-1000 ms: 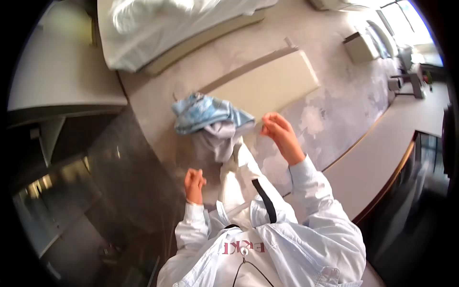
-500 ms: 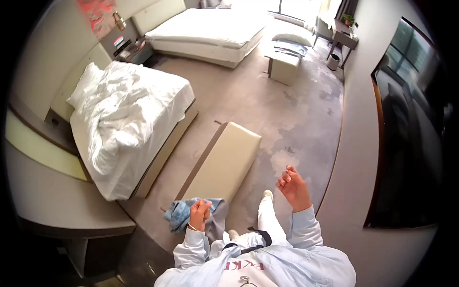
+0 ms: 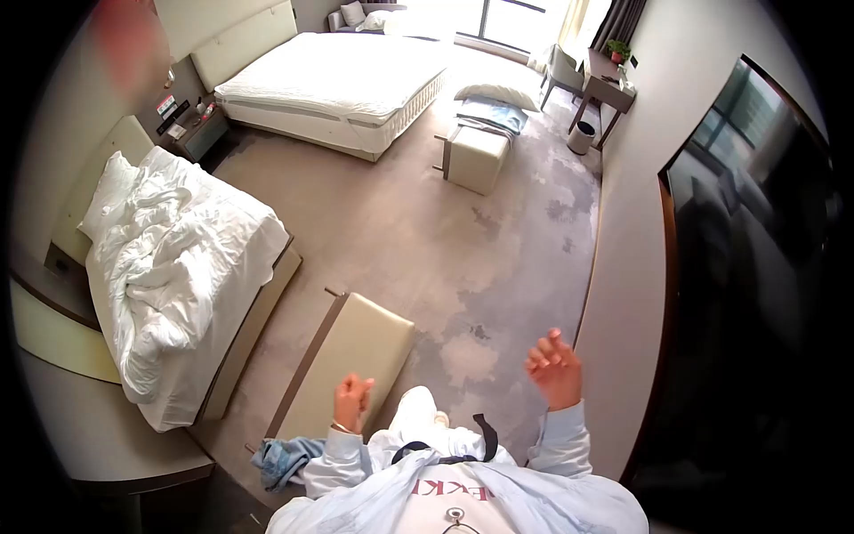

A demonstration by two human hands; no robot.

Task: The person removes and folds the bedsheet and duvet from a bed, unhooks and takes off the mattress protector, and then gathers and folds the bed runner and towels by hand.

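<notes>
My left hand (image 3: 353,402), with a thin band at the wrist, hangs in front of my body over the cream bench (image 3: 356,343). Its fingers are curled in, and nothing shows in them. My right hand (image 3: 555,369) is raised over the carpet on the right, fingers loosely bent and apart, holding nothing. Bluish crumpled cloth (image 3: 286,463) lies at the near end of the bench, partly hidden by my left sleeve. To the left stands a bed with a rumpled white duvet (image 3: 169,276) on it.
A second bed (image 3: 338,76) stands farther back. Beyond the carpet (image 3: 382,222), another bench (image 3: 479,160) carries folded blue cloth (image 3: 489,116) and a white pillow (image 3: 498,92). A waste bin (image 3: 581,138) stands by the desk (image 3: 614,93). The television (image 3: 747,294) hangs along the right wall.
I have stepped forward along the near bench, so the bench, cloth and near bed have slid down and left in view. Both hands stay raised, holding nothing visible.
</notes>
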